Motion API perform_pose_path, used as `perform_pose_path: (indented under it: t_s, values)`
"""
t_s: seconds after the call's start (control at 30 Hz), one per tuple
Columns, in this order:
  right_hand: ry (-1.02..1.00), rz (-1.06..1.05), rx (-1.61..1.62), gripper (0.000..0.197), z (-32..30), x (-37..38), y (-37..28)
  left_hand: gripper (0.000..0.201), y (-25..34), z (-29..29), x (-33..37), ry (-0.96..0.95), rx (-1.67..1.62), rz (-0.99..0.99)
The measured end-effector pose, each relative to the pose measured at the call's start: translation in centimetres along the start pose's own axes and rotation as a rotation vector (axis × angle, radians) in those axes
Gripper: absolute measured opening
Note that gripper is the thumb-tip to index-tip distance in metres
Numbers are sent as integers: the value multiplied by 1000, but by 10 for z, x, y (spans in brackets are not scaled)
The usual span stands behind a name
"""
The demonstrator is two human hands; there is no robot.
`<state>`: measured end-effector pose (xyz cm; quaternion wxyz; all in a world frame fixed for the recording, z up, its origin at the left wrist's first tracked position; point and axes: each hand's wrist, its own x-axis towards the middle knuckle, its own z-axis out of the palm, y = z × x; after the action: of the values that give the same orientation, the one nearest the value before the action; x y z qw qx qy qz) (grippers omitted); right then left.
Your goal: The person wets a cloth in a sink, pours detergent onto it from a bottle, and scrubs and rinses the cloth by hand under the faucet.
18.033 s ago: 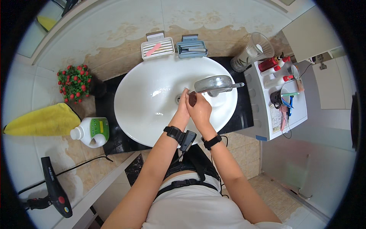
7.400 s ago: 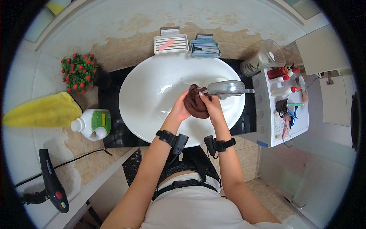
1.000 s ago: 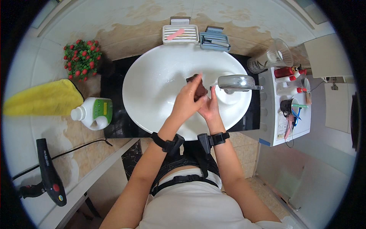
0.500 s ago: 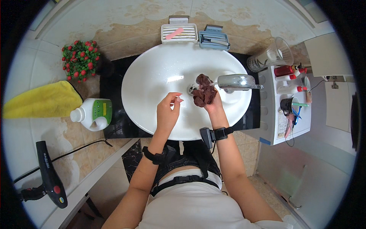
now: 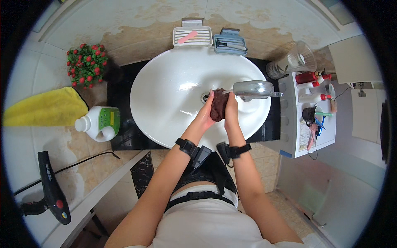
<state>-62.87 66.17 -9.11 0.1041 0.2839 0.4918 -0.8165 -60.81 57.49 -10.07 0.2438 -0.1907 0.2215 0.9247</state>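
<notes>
A dark brown cloth (image 5: 219, 108) is bunched up wet between my two hands, over the white oval sink (image 5: 161, 91). My left hand (image 5: 204, 115) presses on its left side, fingers pointing away from me. On the other side my right hand (image 5: 232, 112) closes in on it, fingertips near the spout. Water from the chrome tap (image 5: 253, 88) runs onto the top of the cloth. Partly covered by my left fingers, the drain (image 5: 204, 98) shows beside the bundle.
Two soap dishes, one white (image 5: 192, 38) and one blue (image 5: 230, 44), hang behind the sink. To the left are a detergent bottle (image 5: 99, 123), a yellow towel (image 5: 45, 109), a flower pot (image 5: 87, 66) and a hair dryer (image 5: 53, 188). A cabinet (image 5: 316, 138) with bottles stands right.
My left hand has come right from over the basin and taken hold of the cloth. The loose, hanging cloth is now squeezed into a compact bundle between both hands.
</notes>
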Motion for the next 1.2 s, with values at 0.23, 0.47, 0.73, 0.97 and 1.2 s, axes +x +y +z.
perform_pose_path:
  t_s: [0.23,0.47,0.73,0.97,1.2]
  values:
    - [-48,-704,-1083,31,-40,-44,-50,38,3,-16,30,-159,-290,5]
    - [506,-1012,-978,16,-85,-34,-122,33,3,-13,47,-43,-347,51]
    - [450,-891,-1030,23,-103,8,-120,16,-7,-26,76,-110,-66,295]
    - [390,-900,-960,28,-102,3,-121,8,-9,-48,82,30,512,561]
    - [352,-891,-974,42,-97,-8,-112,19,-8,-30,35,51,-279,277]
